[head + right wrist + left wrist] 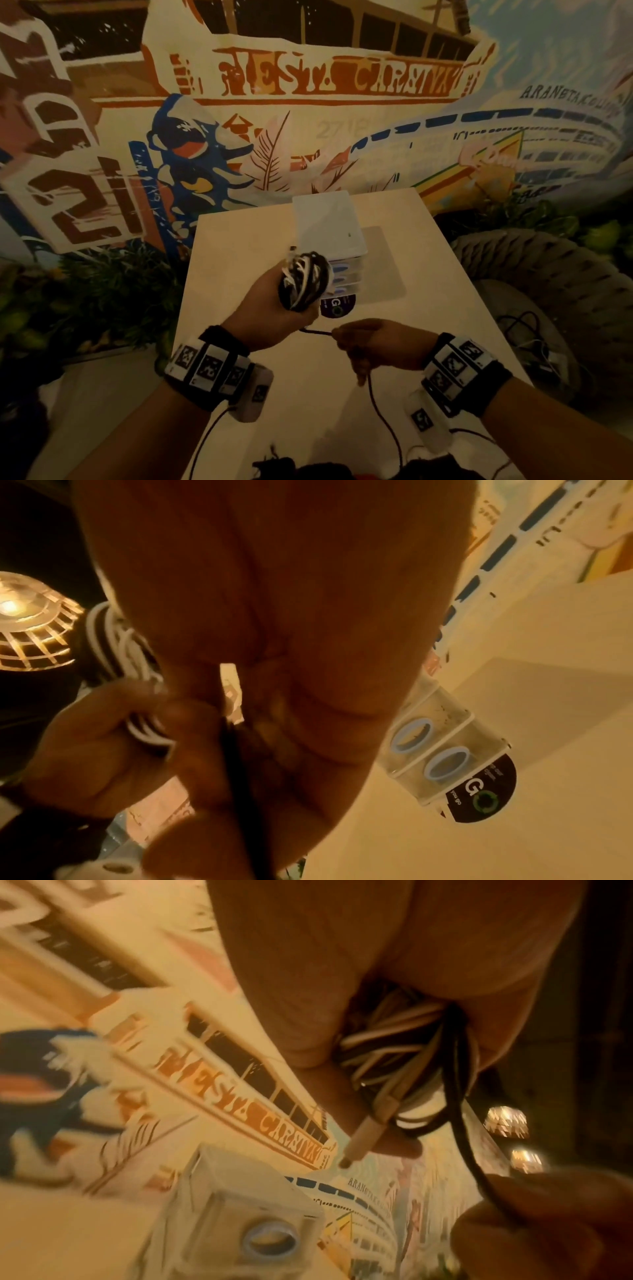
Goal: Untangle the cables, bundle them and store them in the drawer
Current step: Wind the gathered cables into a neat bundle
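Note:
My left hand (pixel 270 308) grips a coiled bundle of black and white cables (pixel 303 279) above the pale table (pixel 239 246). In the left wrist view the bundle (pixel 394 1053) sits between palm and fingers, with a white plug (pixel 363 1134) sticking out. A loose black cable (pixel 317 331) runs from the bundle to my right hand (pixel 373 346), which pinches it and lets the rest hang down toward me (pixel 380 411). The right wrist view shows that black cable (pixel 236 764) passing between the fingers. A small translucent drawer unit (pixel 330 233) stands just behind the bundle.
The drawer unit has round blue-ringed pulls (pixel 445 761) and a dark round sticker (pixel 337 305) at its base. A woven chair (pixel 548 274) with more cables (pixel 527 335) sits to the right. Plants (pixel 102 291) border the left; a painted mural wall (pixel 308 102) stands behind.

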The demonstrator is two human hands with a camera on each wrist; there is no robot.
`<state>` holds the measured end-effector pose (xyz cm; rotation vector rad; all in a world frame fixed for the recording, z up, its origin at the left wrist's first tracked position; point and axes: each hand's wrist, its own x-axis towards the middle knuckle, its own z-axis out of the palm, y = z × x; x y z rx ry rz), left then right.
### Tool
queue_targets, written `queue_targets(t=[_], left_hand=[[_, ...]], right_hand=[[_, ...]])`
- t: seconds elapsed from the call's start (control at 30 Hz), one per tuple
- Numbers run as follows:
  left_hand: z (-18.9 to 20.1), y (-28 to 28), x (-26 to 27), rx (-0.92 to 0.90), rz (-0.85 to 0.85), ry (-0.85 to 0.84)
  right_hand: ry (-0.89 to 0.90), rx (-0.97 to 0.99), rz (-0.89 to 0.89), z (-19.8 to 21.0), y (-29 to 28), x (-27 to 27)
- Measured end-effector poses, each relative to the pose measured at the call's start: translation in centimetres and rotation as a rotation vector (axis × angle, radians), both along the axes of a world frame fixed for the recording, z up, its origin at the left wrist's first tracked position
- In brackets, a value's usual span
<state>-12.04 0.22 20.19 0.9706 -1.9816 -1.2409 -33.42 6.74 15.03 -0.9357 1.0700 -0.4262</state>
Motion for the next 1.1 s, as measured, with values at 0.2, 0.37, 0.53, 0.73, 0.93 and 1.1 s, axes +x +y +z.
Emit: queue_targets(t=[0.2,0.37,0.53,0.73,0.93,1.1], left_hand=[[0.4,0.7,-1.3,-0.334,-0.309,-0.516],[-1.3,1.7,-2.5,-0.414,-0.380,-0.687],[-3.0,2.6,-2.6,-0.487,-0.328,-0.859],[-4.4,3.3,-2.7,-0.479,-0.256,-0.884],[-3.5,4.1,-2.2,-0.513,-0.259,-0.911],[-2.0,3.7,-1.1,-0.514,-0.279,-0.979]], right_hand=[[-0.004,0.001,-0.061,0.8,0.4,-1.0],[-0.035,0.138,-0.015,1.8,0.2,-1.1],[0.066,0.108,0.135,2.2,0.2,-0.6],[0.226,0.062,0.150,2.7,-0.3,-0.1],[0.331,0.020,0.252,3.3,-0.7,0.9],[0.561,-0.316,0.223,4.4,-0.5,3.0]])
